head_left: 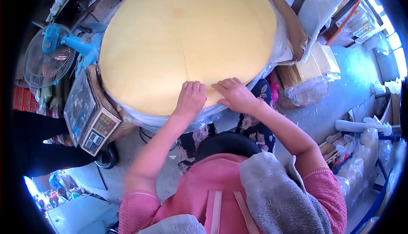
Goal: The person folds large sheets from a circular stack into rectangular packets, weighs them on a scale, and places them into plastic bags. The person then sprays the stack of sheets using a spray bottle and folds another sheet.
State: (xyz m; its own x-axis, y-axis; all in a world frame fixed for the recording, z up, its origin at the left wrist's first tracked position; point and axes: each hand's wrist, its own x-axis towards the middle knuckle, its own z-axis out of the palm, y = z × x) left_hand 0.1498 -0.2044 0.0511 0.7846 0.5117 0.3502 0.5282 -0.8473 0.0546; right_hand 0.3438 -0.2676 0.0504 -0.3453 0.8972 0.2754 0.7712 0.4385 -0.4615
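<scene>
A large round surface of pale yellow sheet material [148, 34] fills the upper middle, with a thin seam line running down it toward me. Clear plastic [170, 121] hangs around its near edge. My left hand [192, 98] rests at the near end of the line, knuckles up and fingers curled down on the yellow material. Just right of it, my right hand [233, 93] lies bent on the material near the edge, its fingers curled together and the thumb toward me. Whatever the fingertips may pinch is too small to make out.
A weighing scale [94, 137] and a blue fan [51, 55] stand at the left, beside a person's dark-clothed legs [55, 151]. Plastic-wrapped stacks [310, 76] sit at the right. Cardboard [295, 34] edges the surface there. A grey towel [276, 191] hangs over my front.
</scene>
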